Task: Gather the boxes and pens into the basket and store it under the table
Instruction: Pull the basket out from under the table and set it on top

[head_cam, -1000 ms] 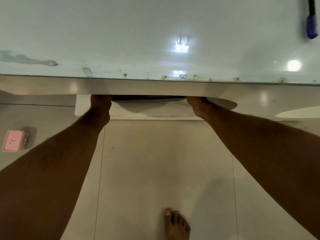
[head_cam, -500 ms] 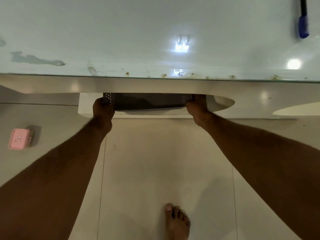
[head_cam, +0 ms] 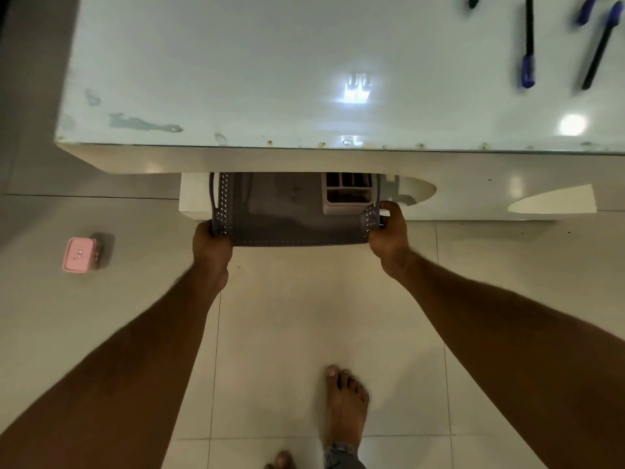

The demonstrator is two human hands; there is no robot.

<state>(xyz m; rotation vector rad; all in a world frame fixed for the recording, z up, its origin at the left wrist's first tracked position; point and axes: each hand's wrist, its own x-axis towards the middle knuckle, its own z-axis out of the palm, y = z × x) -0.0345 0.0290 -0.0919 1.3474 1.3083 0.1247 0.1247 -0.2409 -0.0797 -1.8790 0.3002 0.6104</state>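
Nearest to me, a bare foot (head_cam: 345, 404) stands on the pale tiled floor (head_cam: 304, 316), with both my forearms reaching forward over it. My left hand (head_cam: 211, 247) has its grip closed on the near left corner of the grey perforated basket (head_cam: 287, 214), and my right hand (head_cam: 389, 231) has its grip closed around the near right corner. The basket is partly out from beneath the tabletop (head_cam: 270, 62), its far part hidden by the tabletop's edge. Inside it, at the right, sits a small divided box (head_cam: 346, 192). Off to the left, a pink box (head_cam: 79, 254) lies on the floor, well apart from the basket. Farther away, several pens (head_cam: 528, 45) lie on the tabletop at the far right, blurred.
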